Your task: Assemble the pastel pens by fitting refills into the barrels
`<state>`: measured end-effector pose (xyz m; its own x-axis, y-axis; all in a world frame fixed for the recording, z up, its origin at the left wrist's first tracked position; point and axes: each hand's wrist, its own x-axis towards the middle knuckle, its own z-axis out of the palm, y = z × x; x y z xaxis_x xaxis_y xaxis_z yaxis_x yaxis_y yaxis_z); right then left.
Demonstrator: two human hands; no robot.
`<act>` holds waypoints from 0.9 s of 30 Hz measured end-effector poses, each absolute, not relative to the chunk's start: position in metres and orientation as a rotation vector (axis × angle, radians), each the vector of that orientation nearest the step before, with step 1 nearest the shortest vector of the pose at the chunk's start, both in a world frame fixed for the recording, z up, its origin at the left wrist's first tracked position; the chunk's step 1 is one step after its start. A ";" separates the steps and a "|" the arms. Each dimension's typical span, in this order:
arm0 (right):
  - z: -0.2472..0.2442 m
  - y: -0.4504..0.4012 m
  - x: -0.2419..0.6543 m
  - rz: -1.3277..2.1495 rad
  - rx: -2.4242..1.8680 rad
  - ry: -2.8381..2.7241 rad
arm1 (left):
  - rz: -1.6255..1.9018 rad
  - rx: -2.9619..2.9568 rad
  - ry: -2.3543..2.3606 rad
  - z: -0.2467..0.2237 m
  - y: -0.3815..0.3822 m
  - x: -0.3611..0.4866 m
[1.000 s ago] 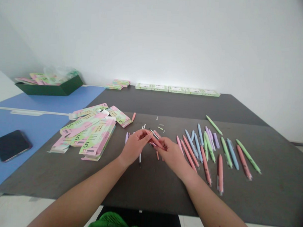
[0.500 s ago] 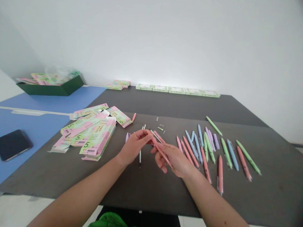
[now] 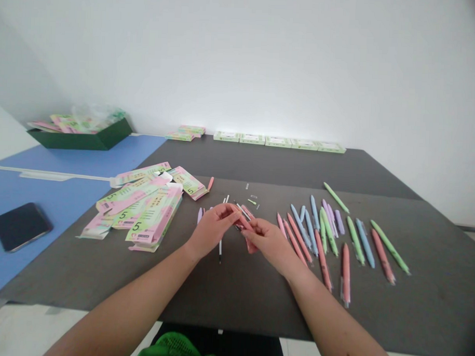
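Between my two hands is a pink pen barrel (image 3: 245, 223), slanting down to the right. My left hand (image 3: 213, 227) pinches its upper end, while the fingers of my right hand (image 3: 270, 243) close on its lower part. White refills (image 3: 220, 247) lie on the dark table just beyond and under my left hand. A purple pen part (image 3: 200, 215) shows beside that hand, partly covered. Pink pieces lie behind my fingers, mostly hidden. Several pink, blue, green and purple pens, such as a pink pen (image 3: 346, 272), are spread to the right.
Flattened and open pen boxes (image 3: 152, 216) pile up on the left. A phone (image 3: 21, 226) lies on the blue surface, below a green bin (image 3: 79, 140) of packaging. A row of boxes (image 3: 278, 142) lines the far edge. Small clear scraps (image 3: 253, 196) lie beyond my hands.
My right hand's fingers have curled in and drawn closer to my left hand along the pink barrel. The left hand has stayed almost in place.
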<state>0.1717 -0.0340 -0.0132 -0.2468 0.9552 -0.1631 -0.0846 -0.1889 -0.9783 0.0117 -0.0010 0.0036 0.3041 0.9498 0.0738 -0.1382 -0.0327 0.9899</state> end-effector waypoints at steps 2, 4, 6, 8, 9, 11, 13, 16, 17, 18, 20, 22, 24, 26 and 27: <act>-0.012 -0.034 0.172 1.703 -1.071 -1.174 | 1.066 1.241 0.835 0.002 -0.001 0.013; -0.009 -0.035 0.173 1.892 -0.982 -1.109 | 1.059 1.157 0.801 0.000 -0.001 0.014; -0.004 -0.036 0.176 1.955 -0.934 -1.068 | 1.073 1.061 0.793 -0.001 0.001 0.012; -0.001 -0.036 0.180 1.899 -0.885 -1.015 | 1.129 0.961 0.802 -0.002 0.006 0.009; 0.000 -0.036 0.183 1.866 -0.834 -0.992 | 1.166 0.909 0.806 -0.002 0.009 0.006; 0.001 -0.036 0.187 1.828 -0.689 -0.979 | 1.230 0.815 0.805 -0.003 0.014 0.001; 0.000 -0.037 0.188 1.827 -0.555 -1.018 | 1.258 0.749 0.791 -0.003 0.018 -0.003; -0.004 -0.039 0.185 1.772 -0.560 -1.070 | 1.244 0.720 0.756 -0.003 0.019 -0.004; -0.006 -0.039 0.183 1.745 -0.596 -1.080 | 1.233 0.721 0.746 -0.003 0.018 -0.003; -0.007 -0.040 0.181 1.718 -0.630 -1.087 | 1.222 0.721 0.738 -0.003 0.017 -0.002; -0.008 -0.041 0.178 1.672 -0.667 -1.089 | 1.203 0.720 0.727 -0.002 0.014 0.001; -0.008 -0.041 0.177 1.637 -0.670 -1.088 | 1.199 0.718 0.719 -0.001 0.012 0.002; -0.005 -0.042 0.179 1.624 -0.668 -1.092 | 1.205 0.720 0.710 -0.001 0.011 0.003; -0.004 -0.042 0.180 1.634 -0.659 -1.110 | 1.213 0.721 0.699 0.000 0.011 0.002; -0.004 -0.042 0.180 1.637 -0.657 -1.121 | 1.211 0.723 0.693 -0.001 0.012 0.002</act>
<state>0.1803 -0.0416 -0.0040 -0.3488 0.9321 0.0972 -0.4276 -0.0660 -0.9016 0.0021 0.0115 -0.0006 0.2117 0.9735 -0.0862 -0.5676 0.1942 0.8001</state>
